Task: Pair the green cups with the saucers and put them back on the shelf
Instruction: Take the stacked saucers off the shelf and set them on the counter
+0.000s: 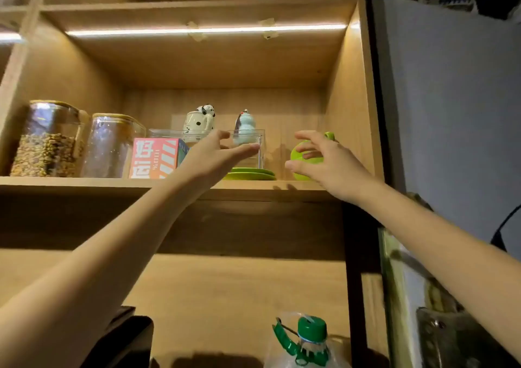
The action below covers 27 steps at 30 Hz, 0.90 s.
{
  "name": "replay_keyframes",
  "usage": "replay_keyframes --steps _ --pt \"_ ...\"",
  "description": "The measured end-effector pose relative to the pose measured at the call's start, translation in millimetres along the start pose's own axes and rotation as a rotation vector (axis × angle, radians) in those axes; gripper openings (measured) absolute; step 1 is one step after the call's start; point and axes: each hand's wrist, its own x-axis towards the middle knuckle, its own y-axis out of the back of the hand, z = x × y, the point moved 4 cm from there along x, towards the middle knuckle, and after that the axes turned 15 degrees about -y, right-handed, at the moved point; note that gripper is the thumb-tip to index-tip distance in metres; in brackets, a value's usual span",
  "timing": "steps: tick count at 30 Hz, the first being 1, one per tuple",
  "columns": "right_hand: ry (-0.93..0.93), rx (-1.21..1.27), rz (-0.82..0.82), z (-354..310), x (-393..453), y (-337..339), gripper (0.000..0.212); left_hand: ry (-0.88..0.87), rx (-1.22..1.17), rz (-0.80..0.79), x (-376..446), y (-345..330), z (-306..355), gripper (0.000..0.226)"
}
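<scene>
Up on the lit shelf (158,183), both arms reach in at once, and the way each hand is shaped looks suited to what lies in front of it. The right hand (327,161) is spread, fingers curled loosely around the front of a green cup (301,156) that seems to lie tipped on its side near the right wall, with its handle showing just past the fingers; whether the fingers already touch the cup I cannot tell, but nothing is pinched yet. The left hand (214,156) is open and flat, fingers stretched toward the green saucers (253,173), which lie stacked at the front edge, just below and in front of a clear box (248,145) holding a pale blue figurine (244,128). My guess is that one hand goes to each so cup and saucer can be brought together. Jars (50,139) and a pink carton (156,157) crowd the left side, so the free room lies to the right.
</scene>
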Motion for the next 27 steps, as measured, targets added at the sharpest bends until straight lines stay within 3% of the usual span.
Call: replay_keyframes --steps 5,9,13,16,19,20,22,24,27 --pt "-0.012 0.054 -0.102 4.0 37.8 -39.7 0.045 -0.094 0.226 0.06 10.3 -10.3 -24.0 0.072" --pt "-0.021 0.184 -0.078 17.7 61.8 -65.7 0.035 0.059 0.383 -0.024 20.5 -23.1 -60.1 0.085" --pt "-0.097 0.1 -0.089 27.9 76.7 -79.6 0.044 0.121 0.398 -0.024 31.3 -29.3 -83.7 0.092" --pt "-0.187 -0.005 -0.166 26.3 85.4 -81.4 0.058 0.143 0.402 -0.06 36.2 -32.4 -92.8 0.082" --pt "-0.256 0.04 -0.282 23.0 90.8 -81.7 0.062 0.114 0.362 -0.138 41.5 -37.6 -97.2 0.044" --pt "-0.271 0.067 -0.288 22.5 92.3 -80.1 0.058 0.114 0.304 -0.144 43.0 -39.3 -98.5 0.047" --pt "-0.327 0.089 -0.259 21.4 93.1 -75.7 0.052 0.165 0.173 -0.133 43.4 -40.7 -102.0 0.075" --pt "-0.359 0.083 -0.269 22.3 92.5 -73.9 0.057 0.208 0.118 -0.109 43.8 -40.8 -107.3 0.092" --pt "-0.376 0.076 -0.302 21.6 88.1 -73.7 0.064 0.22 0.085 -0.116 42.9 -42.3 -109.2 0.086"
